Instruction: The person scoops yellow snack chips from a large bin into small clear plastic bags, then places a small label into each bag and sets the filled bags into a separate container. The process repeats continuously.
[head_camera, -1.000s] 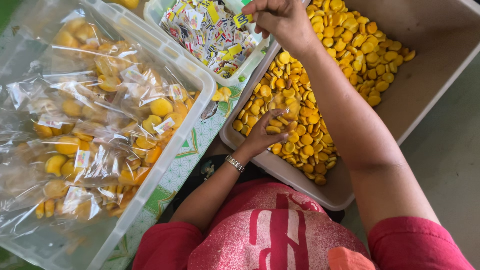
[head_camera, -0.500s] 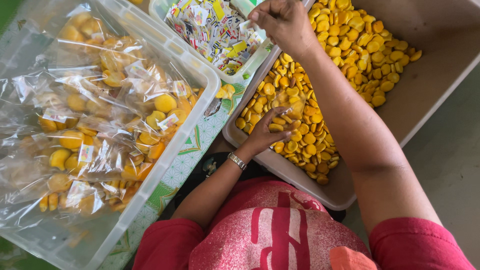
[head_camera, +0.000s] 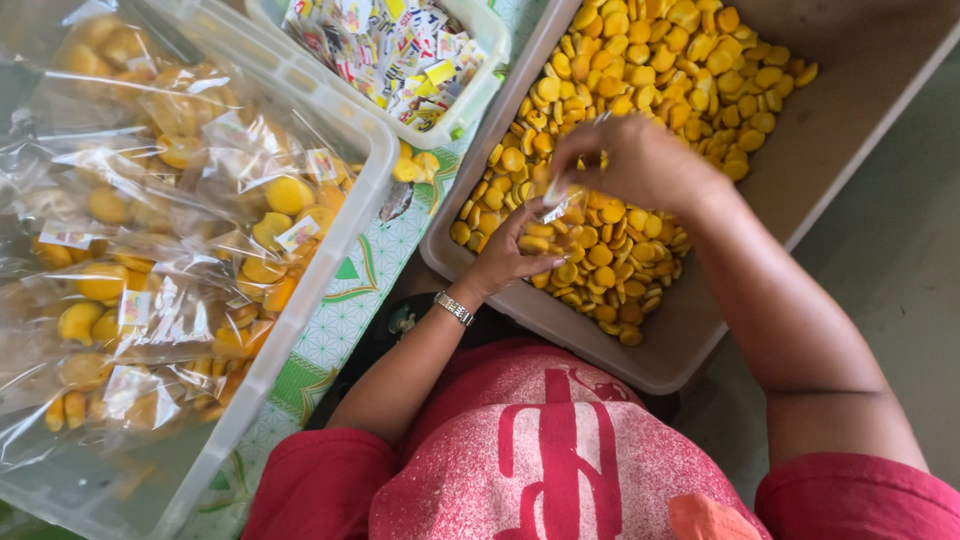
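— So where are the hands just now?

— Both are over the grey tray (head_camera: 800, 170), right of centre. The left hand (head_camera: 510, 255) is cupped, holding a small clear plastic bag (head_camera: 556, 205) by its lower part; the right hand (head_camera: 635, 160) is pinched shut at the bag's mouth, fingertips bunched together. Whether a yellow piece sits between those fingertips I can't quite tell — the plastic glares and the fingers hide it.

— And the bag itself?

— Thin, see-through, crinkled, hanging just above the heap of yellow round snacks (head_camera: 640, 90) that fills the far and middle part of the tray. The pieces are flat, coin-shaped, deep yellow to orange, lying loose and overlapping.

— How would you do this bit well?

— My judgement: keep the bag's mouth held wide with the left hand and stay low over the heap, so anything that slips falls back into the tray. Gentle fingers too — such pieces look brittle.

— What else is about?

— To the left, a large clear plastic bin (head_camera: 330, 250) stacked with filled bags (head_camera: 180, 240), each with a little label. On the far side, a smaller white tub (head_camera: 480, 95) holds colourful paper slips (head_camera: 390, 50). A green patterned mat (head_camera: 350, 310) lies under the bins. The person wears a red shirt (head_camera: 540, 460) and a metal wristwatch (head_camera: 453, 308) on the left wrist.
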